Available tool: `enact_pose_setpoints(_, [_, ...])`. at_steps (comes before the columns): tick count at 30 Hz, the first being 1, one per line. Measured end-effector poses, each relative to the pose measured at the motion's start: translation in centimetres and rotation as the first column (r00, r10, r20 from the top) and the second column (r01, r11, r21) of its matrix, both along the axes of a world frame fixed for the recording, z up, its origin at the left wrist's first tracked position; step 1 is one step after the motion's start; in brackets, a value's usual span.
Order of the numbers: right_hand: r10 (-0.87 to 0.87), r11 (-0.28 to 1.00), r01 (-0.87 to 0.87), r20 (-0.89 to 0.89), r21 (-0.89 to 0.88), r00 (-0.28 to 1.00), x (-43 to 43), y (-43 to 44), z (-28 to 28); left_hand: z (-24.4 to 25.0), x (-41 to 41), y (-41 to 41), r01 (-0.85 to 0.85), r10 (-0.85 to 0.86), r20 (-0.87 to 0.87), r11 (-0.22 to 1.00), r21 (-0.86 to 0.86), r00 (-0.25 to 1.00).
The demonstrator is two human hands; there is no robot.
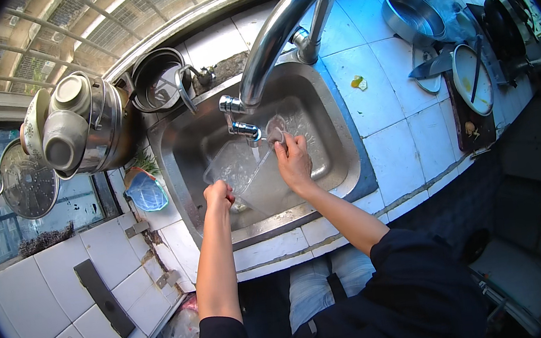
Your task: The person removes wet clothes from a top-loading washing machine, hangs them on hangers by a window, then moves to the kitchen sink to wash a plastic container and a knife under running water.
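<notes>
My left hand is closed on the near left rim of a clear plastic container, which lies tilted in the stainless steel sink. Water runs into the container from the swivel spout of the chrome faucet. My right hand pinches a small pale, round-ended object between thumb and fingers, right of the spout; what it is, I cannot tell. A smaller metal tap reaches over the sink's back left corner.
A dark pot and stacked bowls on metal pots stand left. A blue mesh strainer sits beside the sink. On the right counter are a round metal pan, a knife, an oval plate and a dark cutting board.
</notes>
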State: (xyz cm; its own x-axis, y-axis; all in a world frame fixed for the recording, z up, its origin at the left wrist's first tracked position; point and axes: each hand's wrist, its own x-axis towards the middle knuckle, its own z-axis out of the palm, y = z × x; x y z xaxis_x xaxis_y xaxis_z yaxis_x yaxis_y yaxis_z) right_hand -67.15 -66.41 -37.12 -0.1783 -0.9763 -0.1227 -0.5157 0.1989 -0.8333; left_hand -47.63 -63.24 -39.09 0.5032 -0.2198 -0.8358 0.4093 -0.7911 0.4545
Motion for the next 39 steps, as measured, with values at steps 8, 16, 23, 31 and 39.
enact_pose_setpoints(8, [0.167,0.974,-0.169,-0.024,-0.152,0.986,1.1,0.6,2.3,-0.4,-0.9,0.9,-0.065,0.064,-0.013,0.992,-0.105,0.998])
enact_pose_setpoints(16, [0.413,0.871,-0.490,0.609,-0.046,0.677,-0.3,-3.3,-0.6,-2.7,3.3,2.8,-0.141,0.058,-0.414,0.975,-0.174,0.908])
enact_pose_setpoints(23, [0.467,0.873,-0.468,0.046,0.139,0.883,3.2,-6.5,-4.4,0.7,5.2,4.5,-0.006,-0.161,-0.582,0.962,-0.274,0.797])
enact_pose_setpoints(31, [0.432,0.900,-0.435,0.077,0.021,0.899,0.3,-5.0,0.1,-0.4,4.7,4.0,-0.042,-0.090,-0.565,0.975,-0.216,0.820])
enact_pose_setpoints(39, [0.290,0.956,-0.289,-0.010,0.045,0.957,3.6,-6.3,-3.1,1.1,4.0,3.6,0.035,-0.225,-0.611,0.951,-0.306,0.759])
